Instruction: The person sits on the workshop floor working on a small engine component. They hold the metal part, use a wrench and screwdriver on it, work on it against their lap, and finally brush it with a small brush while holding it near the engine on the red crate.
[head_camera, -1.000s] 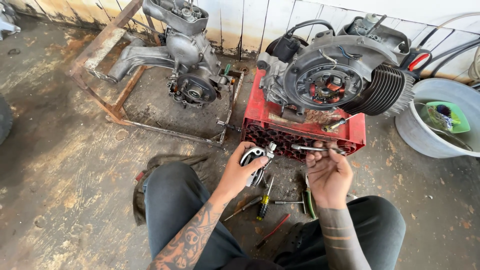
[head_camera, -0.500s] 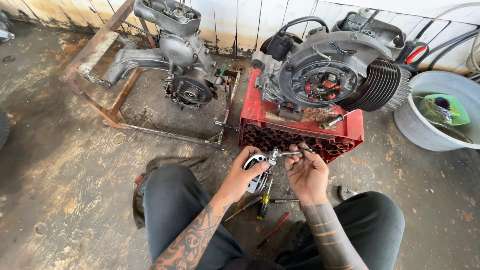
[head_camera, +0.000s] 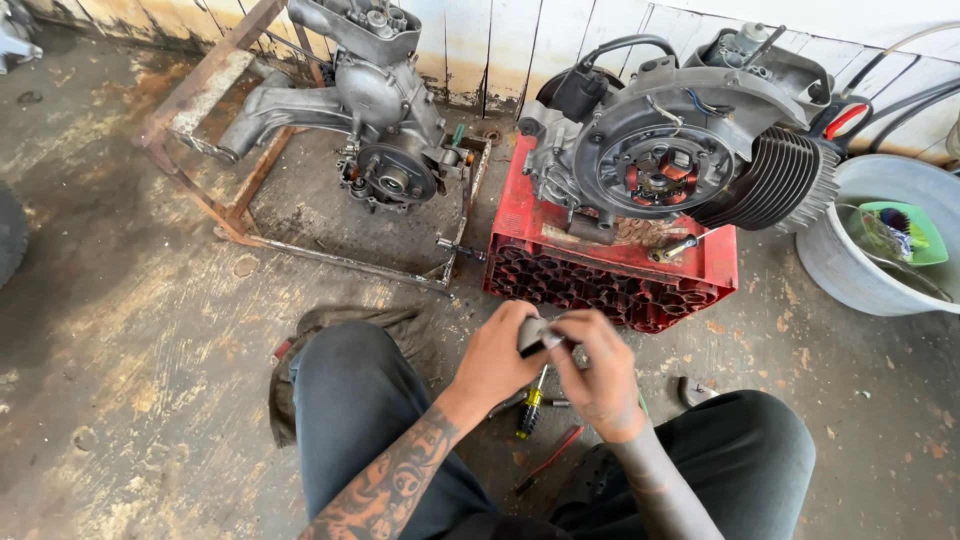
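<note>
The left hand (head_camera: 500, 358) and the right hand (head_camera: 598, 372) are meeting in front of the knees, and both are gripping one small silver-grey metal part with a dark section (head_camera: 538, 338). The left fingers are curling around its left side; the right fingers are closing narrowly on its right end. The part is sitting between the two hands, above the stained concrete floor (head_camera: 130, 330) and just in front of the red plastic crate (head_camera: 560, 268).

A grey finned engine with an open round flywheel housing (head_camera: 680, 150) is resting on the crate. A second grey engine casing (head_camera: 385, 130) is sitting in a rusty metal frame (head_camera: 215, 80) to the left. A yellow-handled screwdriver (head_camera: 530, 408) and a red-handled tool (head_camera: 548, 460) are lying on the floor beneath the hands. A grey round tub (head_camera: 850, 270) is standing at the right.
</note>
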